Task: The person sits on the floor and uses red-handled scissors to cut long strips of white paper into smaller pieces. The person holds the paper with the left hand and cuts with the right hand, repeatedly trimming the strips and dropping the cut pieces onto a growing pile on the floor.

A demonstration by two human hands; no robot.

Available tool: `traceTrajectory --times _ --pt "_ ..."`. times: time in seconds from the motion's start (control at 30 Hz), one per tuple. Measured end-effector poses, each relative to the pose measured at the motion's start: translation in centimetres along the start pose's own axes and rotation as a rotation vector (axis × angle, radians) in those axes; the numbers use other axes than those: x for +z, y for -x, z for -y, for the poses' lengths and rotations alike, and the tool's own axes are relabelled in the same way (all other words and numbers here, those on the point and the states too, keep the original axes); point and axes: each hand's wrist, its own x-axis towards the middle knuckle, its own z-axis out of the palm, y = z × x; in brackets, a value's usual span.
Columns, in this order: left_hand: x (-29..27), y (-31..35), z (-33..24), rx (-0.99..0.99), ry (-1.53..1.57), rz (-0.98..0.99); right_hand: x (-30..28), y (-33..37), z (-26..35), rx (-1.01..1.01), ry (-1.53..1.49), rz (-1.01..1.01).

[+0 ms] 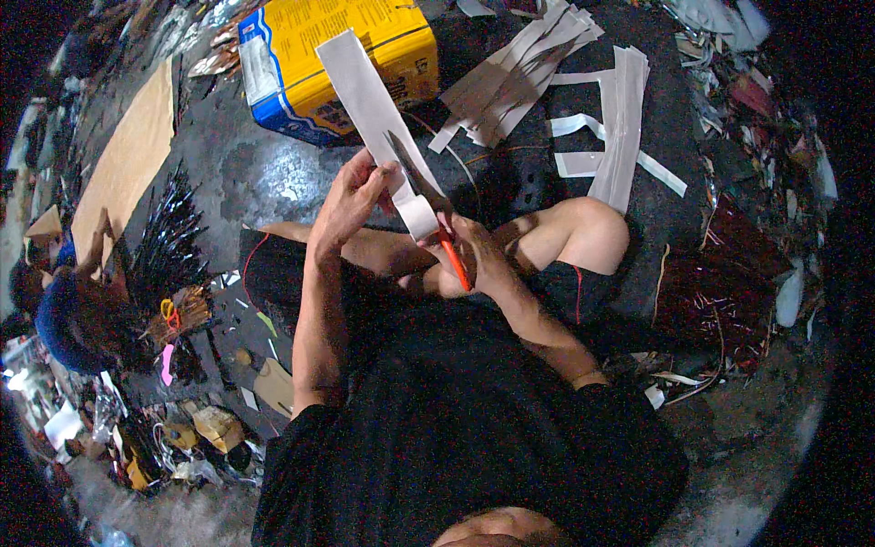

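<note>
My left hand (351, 202) pinches the left edge of a long white strip (360, 82), which slants up toward the box and looks like paper or thin card. Scissors with an orange handle (453, 258) are in my right hand (469, 244). Their dark blades (410, 164) lie along the strip's right side, pointing away from me. The strip's near end (419, 217) hangs between my hands, above my crossed legs. Whether the blades are parted cannot be told.
Beyond my hands stands a yellow and blue box (365, 55). Loose white strips (529, 77) and a stacked bundle (622, 128) lie ahead to the right. At the left, a person's hand (96, 242) touches a brown sheet (128, 164). Scraps (756, 118) litter both sides.
</note>
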Motion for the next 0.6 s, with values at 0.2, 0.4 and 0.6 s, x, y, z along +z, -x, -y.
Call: traceTrajectory --times 0.2,0.4,0.6 --pt "0.0 0.9 -0.4 -0.030 0.028 -0.060 -0.1 1.0 0.7 0.225 -0.013 0.070" --pt "-1.3 -0.1 -0.8 0.002 0.027 0.002 -0.1 1.4 -0.7 0.218 0.169 0.095" --pt "-0.7 0.4 -0.5 0.040 -0.043 -0.038 -0.1 -1.9 6.5 -0.108 0.535 0.195"
